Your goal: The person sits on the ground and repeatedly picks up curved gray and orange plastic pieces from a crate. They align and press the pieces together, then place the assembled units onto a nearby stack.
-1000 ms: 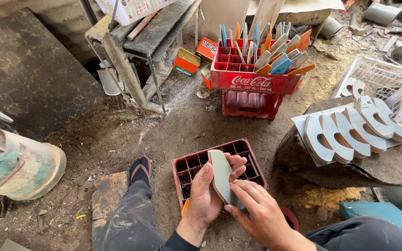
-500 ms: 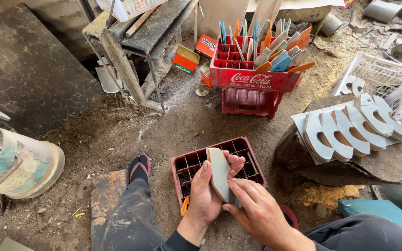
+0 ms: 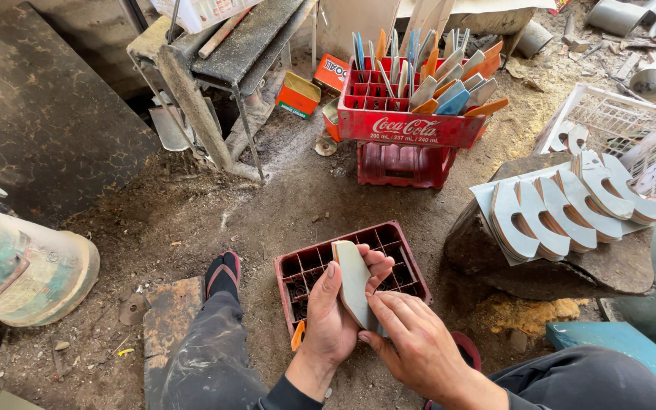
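Note:
My left hand (image 3: 335, 315) grips a flat grey-white curved plastic piece (image 3: 354, 281), held on edge over a dark red compartment crate (image 3: 404, 262) on the dirt floor. My right hand (image 3: 411, 342) rests against the lower edge of the same piece, fingers bent on it. An orange object (image 3: 298, 335) pokes out under my left wrist. My left leg in dark trousers and a sandalled foot (image 3: 223, 275) lie to the left of the crate.
A red bottle crate (image 3: 411, 125) full of coloured flat pieces stands on another red crate behind. Several white crescent-shaped cutouts (image 3: 563, 209) lie on a rock at right, beside a white basket (image 3: 632, 129). A metal stand (image 3: 222, 68) and a worn drum (image 3: 32, 269) are at left.
Both hands keep hold of the plastic piece; my right fingers have shifted slightly along its lower edge. The view has barely moved.

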